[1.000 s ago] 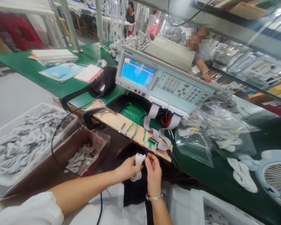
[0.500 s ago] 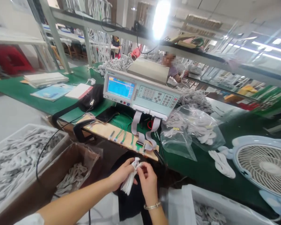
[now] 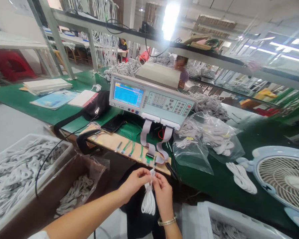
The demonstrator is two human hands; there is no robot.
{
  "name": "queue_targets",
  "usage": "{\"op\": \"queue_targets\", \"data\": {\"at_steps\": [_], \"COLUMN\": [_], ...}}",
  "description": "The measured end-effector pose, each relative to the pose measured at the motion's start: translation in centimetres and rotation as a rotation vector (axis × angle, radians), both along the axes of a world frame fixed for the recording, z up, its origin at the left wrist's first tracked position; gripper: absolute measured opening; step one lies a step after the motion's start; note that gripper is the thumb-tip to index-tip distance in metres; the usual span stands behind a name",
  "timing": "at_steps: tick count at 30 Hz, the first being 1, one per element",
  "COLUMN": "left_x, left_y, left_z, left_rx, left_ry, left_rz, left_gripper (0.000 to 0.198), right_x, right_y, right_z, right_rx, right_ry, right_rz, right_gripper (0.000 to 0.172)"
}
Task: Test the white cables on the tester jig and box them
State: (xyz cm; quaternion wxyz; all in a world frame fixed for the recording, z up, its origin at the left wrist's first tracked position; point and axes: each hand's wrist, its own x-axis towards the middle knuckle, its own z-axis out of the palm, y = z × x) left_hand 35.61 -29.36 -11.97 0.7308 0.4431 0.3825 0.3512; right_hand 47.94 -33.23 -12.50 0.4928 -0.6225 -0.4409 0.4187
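A coiled bundle of white cable (image 3: 148,201) hangs between my two hands, just below the wooden strip (image 3: 109,141) on the table's front edge. My left hand (image 3: 136,182) pinches the bundle's upper part from the left. From the right, the fingers of my right hand (image 3: 163,191) are closed on the same bundle near its top end. That end points up at the strip's right part, close to a small green board (image 3: 149,160) with a flat ribbon cable (image 3: 161,149). Whether it touches anything there, I cannot tell.
A tester with a lit screen (image 3: 128,94) stands behind the strip. Bagged cables (image 3: 193,149), a loose cable coil (image 3: 241,177) and a fan (image 3: 289,179) are on the right. Bins of cables flank me: a white bin (image 3: 30,139), a brown box (image 3: 99,171), another white bin (image 3: 204,212). Someone sits beyond the tester.
Both hands have moved up and slightly right with the cable bundle, nearer the wooden strip. The bundle's loops now hang more nearly straight down.
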Motion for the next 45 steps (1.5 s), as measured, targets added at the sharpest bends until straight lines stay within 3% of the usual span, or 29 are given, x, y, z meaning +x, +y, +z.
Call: {"op": "queue_targets", "data": {"at_steps": [8,16,21,26,29,32,38,45], "left_x": [1.1,0.8,-1.2,-2.1,-1.7,-1.2,-0.9,0.4], "left_y": [1.6,1.4,0.7,1.5,1.9,2.0,2.2,1.2], "left_z": [-1.8,-0.8,-1.0,-0.3,0.0,-0.1,-0.3,-0.2], "left_rx": [0.017,0.031,-0.097,-0.309,-0.358,-0.379,-0.379,-0.38], "left_ry": [0.08,0.095,0.098,-0.035,-0.094,-0.081,-0.071,-0.115], "left_rz": [0.006,0.116,0.074,0.022,0.02,0.024,0.047,0.19], "left_gripper": [0.032,0.025,0.02,0.02,0.021,0.022,0.02,0.022], "right_x": [0.5,0.5,-0.4,-0.6,0.0,0.4,0.3,0.3], "right_y": [1.1,1.3,1.7,1.3,0.2,-0.6,-0.4,-0.4], "right_z": [-0.6,-1.1,-1.1,0.0,0.7,0.9,0.4,0.4], "right_rx": [-0.071,-0.107,-0.076,0.0,0.024,0.019,0.0,0.006], "right_ry": [0.129,0.214,0.344,0.184,0.002,-0.082,0.033,0.043], "right_rz": [-0.029,-0.092,-0.153,-0.114,-0.007,0.005,0.019,0.013], "right_gripper": [0.031,0.03,0.024,0.024,0.029,0.031,0.028,0.029]}}
